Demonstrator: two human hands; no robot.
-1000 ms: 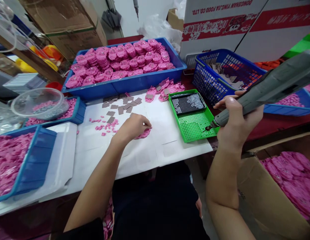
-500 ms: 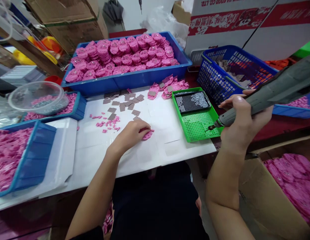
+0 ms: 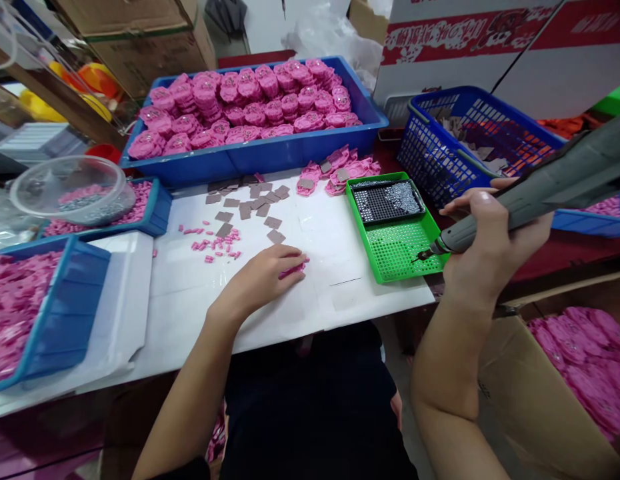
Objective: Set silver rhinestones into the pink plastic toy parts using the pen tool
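My left hand [image 3: 263, 277] lies on the white work sheet [image 3: 200, 293], its fingers closed over a pink plastic piece [image 3: 294, 269] that shows only at its edge. My right hand [image 3: 490, 240] grips a grey electric screwdriver [image 3: 540, 190]. The screwdriver's tip [image 3: 419, 256] hovers over the front part of a green perforated tray [image 3: 396, 241]. At the back of that tray lies a black screw grid [image 3: 387, 201]. Small pink bits [image 3: 215, 245] and grey square pads [image 3: 250, 203] are scattered on the sheet beyond my left hand.
A big blue tray of stacked pink pieces [image 3: 250, 107] stands at the back. A blue mesh basket [image 3: 460, 147] is at the right, blue bins of pink parts [image 3: 35, 307] and a clear bowl [image 3: 73, 190] at the left. A cardboard box of pink pieces [image 3: 580, 373] sits lower right.
My left hand has slid the pink piece a little nearer to me and covers more of it. The screwdriver stays over the green tray. The view has shifted slightly.
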